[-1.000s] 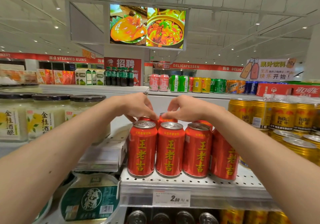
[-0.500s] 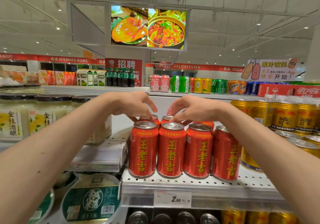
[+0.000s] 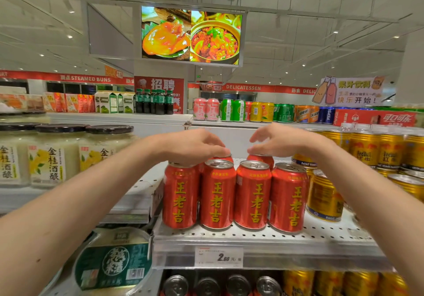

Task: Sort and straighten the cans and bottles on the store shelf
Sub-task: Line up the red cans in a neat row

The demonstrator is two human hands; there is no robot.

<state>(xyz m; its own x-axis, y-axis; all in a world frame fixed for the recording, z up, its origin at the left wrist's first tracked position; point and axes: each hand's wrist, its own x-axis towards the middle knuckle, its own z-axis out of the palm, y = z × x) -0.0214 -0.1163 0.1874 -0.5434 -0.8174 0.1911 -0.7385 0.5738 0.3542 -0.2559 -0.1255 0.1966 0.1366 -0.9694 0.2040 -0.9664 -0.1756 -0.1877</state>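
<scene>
Perforated store shelf (image 3: 263, 236) carries four red cans (image 3: 216, 196) in a front row, more behind. Left hand (image 3: 195, 145) and right hand (image 3: 282, 141) hover with loose fingers on back-row can tops, grasping nothing clearly. Risk, I judge: a nudge toward six o'clock tips front cans off; gold cans (image 3: 324, 196) at three o'clock crowd close.

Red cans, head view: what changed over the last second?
Both hands spread apart: left hand and right hand had their fingertips together over the back-row red cans; now they rest on separate cans, fingers loosely curled. The fourth front can, earlier tilted, stands upright. Other three front cans unchanged.
</scene>
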